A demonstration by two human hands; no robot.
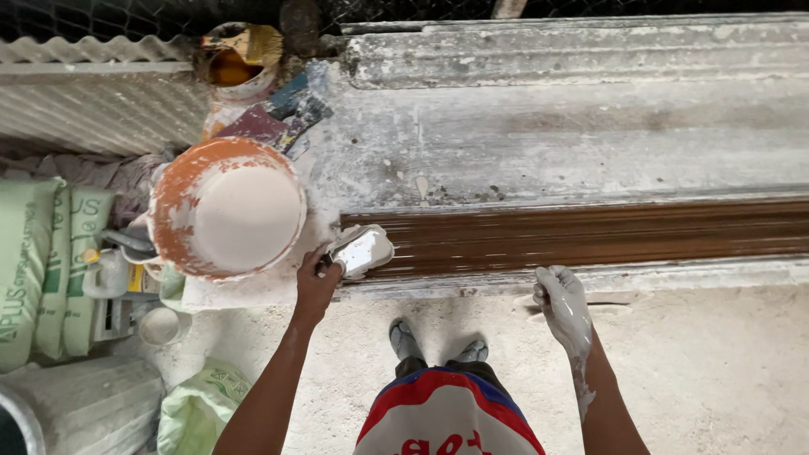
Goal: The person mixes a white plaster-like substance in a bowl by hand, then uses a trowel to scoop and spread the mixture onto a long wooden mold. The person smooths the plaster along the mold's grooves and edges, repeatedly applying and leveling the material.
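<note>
Left hand: closed around the handle of a small plaster-coated scoop, its pan resting at the left end of the long brown mould.

Right hand: caked in white plaster, fingers curled loosely together, holding nothing, resting on the front edge of the bench at 3 o'clock from the scoop.

Orange bucket: full of white plaster, at 9 o'clock from the scoop, just beside it.

Step in hand, by judgement: laying plaster into the mould's left end. Next move calls for spreading it evenly rightward along the channel.
</note>
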